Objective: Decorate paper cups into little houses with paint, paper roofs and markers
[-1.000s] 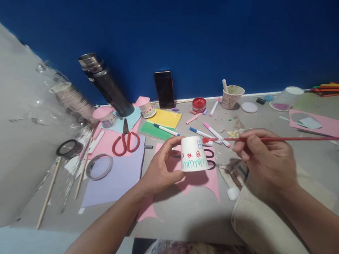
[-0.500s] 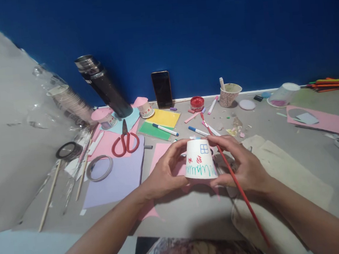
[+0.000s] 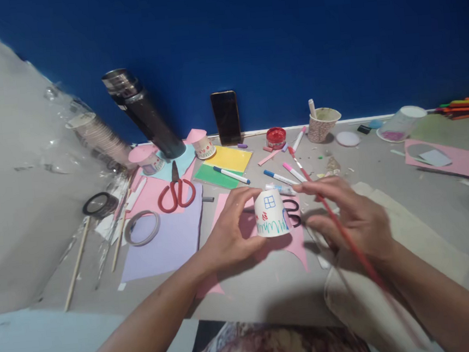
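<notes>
My left hand (image 3: 233, 228) grips a small white paper cup (image 3: 272, 224), held upside down by its side above the table. Drawn on the cup are a blue window, red flowers and green grass. My right hand (image 3: 351, 218) is apart from the cup, thumb and index finger spread, with a long red paintbrush (image 3: 331, 211) held across its fingers. The brush's red-tipped end points away from me. Behind the cup are the dark handles of a pair of scissors (image 3: 293, 213), partly hidden, on a pink paper sheet (image 3: 296, 250).
Red-handled scissors (image 3: 176, 195), a tape roll (image 3: 141, 228) and lilac paper (image 3: 163, 253) lie to the left. At the back stand a dark flask (image 3: 147, 115), two decorated cups with pink cone tops, a phone (image 3: 226, 118), a red paint pot (image 3: 276, 137) and a patterned cup (image 3: 322, 125).
My right hand has let go of the cup and moved right with the paintbrush. The cup has turned slightly in my left hand, showing a blue drawn line at its right edge.
</notes>
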{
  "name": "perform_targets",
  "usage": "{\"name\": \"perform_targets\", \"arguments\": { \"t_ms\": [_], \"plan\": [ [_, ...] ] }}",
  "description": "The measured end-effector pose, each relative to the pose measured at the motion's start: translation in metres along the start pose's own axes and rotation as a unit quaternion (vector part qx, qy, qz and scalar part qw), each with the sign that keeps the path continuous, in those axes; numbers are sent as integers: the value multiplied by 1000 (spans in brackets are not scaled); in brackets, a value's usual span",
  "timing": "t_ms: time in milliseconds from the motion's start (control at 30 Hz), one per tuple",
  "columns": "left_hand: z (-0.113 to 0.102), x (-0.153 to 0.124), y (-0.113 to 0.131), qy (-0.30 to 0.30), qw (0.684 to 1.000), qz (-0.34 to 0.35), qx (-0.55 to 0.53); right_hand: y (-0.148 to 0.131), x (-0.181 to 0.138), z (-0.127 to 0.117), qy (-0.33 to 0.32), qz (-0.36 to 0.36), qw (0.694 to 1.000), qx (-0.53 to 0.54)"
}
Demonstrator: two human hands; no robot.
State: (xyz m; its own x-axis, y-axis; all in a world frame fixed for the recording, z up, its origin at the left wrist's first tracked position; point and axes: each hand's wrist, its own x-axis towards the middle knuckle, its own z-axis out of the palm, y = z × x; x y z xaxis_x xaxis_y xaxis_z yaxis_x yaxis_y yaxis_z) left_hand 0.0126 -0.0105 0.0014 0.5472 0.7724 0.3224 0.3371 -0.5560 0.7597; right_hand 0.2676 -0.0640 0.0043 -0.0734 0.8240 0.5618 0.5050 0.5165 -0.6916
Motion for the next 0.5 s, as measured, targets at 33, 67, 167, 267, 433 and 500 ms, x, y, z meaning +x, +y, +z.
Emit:
{"name": "perform_targets", "arguments": {
  "t_ms": [33,67,167,267,433,500],
  "plan": [
    [0,0,-1,10,1000,-9,2,-2,-1,-2,50,11,998,21],
    [0,-1,-2,16,1000,-15,3,-2,-2,-4,99,22,994,40],
    [-2,-1,-4,26,999,-23,3,0,-5,-8,152,42,984,81],
    [-3,-1,-4,36,999,-30,3,1,-6,-9,121,51,986,102],
    [-3,0,-2,20,999,-39,-18,-11,-5,-5,83,58,989,108],
    [-3,0,-2,13,999,-44,-30,-15,-4,-3,109,73,985,110]
  ]
}}
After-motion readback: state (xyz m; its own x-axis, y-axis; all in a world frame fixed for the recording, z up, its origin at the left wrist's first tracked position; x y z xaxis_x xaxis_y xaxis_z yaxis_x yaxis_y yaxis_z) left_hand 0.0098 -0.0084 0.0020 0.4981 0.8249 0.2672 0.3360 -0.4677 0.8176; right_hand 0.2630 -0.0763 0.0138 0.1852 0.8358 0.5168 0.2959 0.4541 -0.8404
